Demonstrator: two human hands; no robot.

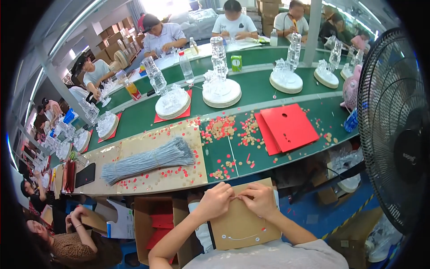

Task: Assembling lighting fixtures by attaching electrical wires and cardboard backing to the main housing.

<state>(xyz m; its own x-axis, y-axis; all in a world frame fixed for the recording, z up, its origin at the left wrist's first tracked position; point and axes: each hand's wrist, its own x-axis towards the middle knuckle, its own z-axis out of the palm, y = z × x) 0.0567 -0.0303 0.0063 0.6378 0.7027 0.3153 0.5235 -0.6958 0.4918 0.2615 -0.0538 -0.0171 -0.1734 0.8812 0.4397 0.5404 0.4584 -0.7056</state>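
Fingers point(234, 196) pinch sth tiny, unclear, cardboard sheet point(242, 224)

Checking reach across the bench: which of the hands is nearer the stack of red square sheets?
Right. The right hand sits on the brown cardboard panel, below the stack of red square sheets; the left hand is farther left.

Green bench point(224, 154) strewn with red dots point(188, 170), carrying grey cord bundle point(150, 159), red sheets point(286, 127), phone point(85, 175)
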